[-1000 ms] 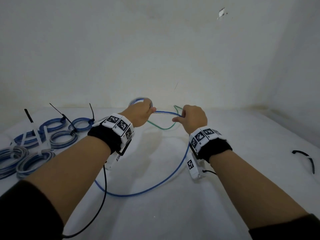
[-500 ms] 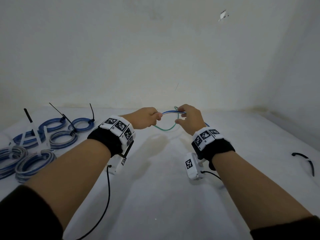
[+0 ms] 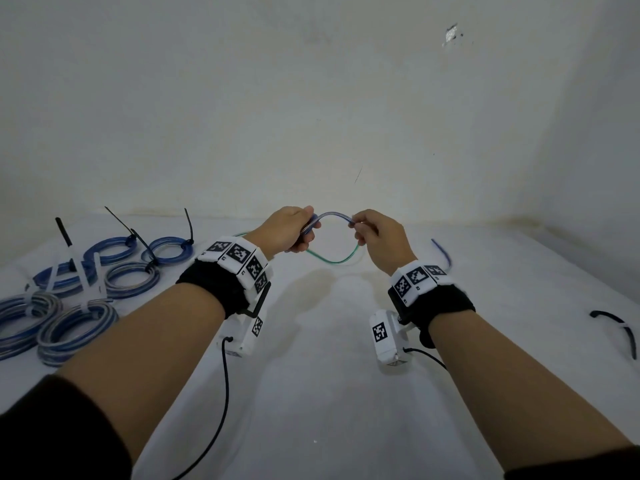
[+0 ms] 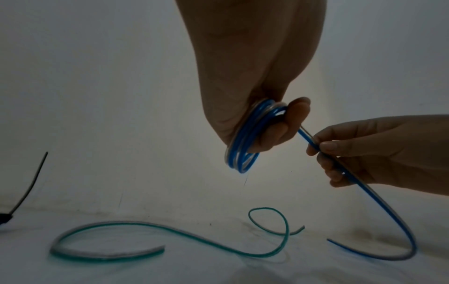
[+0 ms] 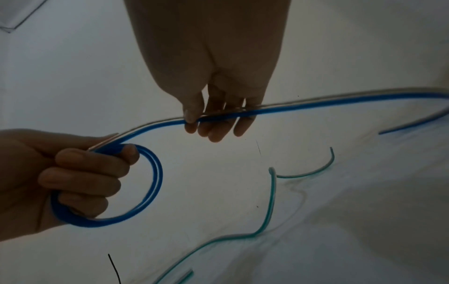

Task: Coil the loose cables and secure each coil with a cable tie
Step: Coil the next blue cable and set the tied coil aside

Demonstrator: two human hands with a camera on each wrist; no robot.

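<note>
My left hand grips a small coil of blue-and-clear cable, with the loops round its curled fingers. From the coil the same blue cable arches across to my right hand, which pinches the strand between thumb and fingertips. Past the right hand the loose tail hangs down and curls onto the white table, its end lying to the right. A loose green-and-clear cable lies on the table below both hands.
Several tied blue coils with black and white cable ties sticking up lie at the left. A loose black cable tie lies at the far right. A white wall stands close behind the white table.
Both hands have risen and closed in on each other. The long blue loop that lay on the table in front is now wound into the coil in my left hand; only a short tail trails right.
</note>
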